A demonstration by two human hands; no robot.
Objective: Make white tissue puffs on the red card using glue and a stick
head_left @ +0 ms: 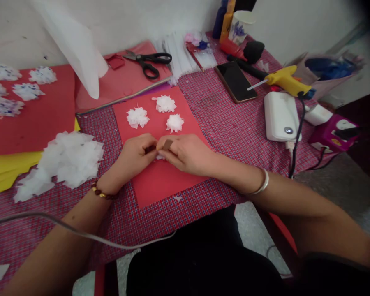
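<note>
My left hand point(137, 155) and my right hand point(186, 154) meet fingertip to fingertip over a red sheet point(166, 185). Their fingers pinch around a small white paper piece point(160, 157), mostly covered by the fingers. A small flat brown piece point(167, 144) pokes up between the right thumb and fingers. Just beyond the hands, three white ruffled paper flowers point(174, 123) rest on the same sheet. Left of my left wrist lies a loose heap of white paper squares point(77, 158).
More ruffled flowers with blue specks point(28, 91) sit on another red sheet. Behind are black-handled scissors point(151, 61) and white strips point(179, 53). At right lie a phone point(237, 81), a yellow glue gun point(285, 80) and a white power bank point(282, 117). A cable point(80, 234) crosses the front.
</note>
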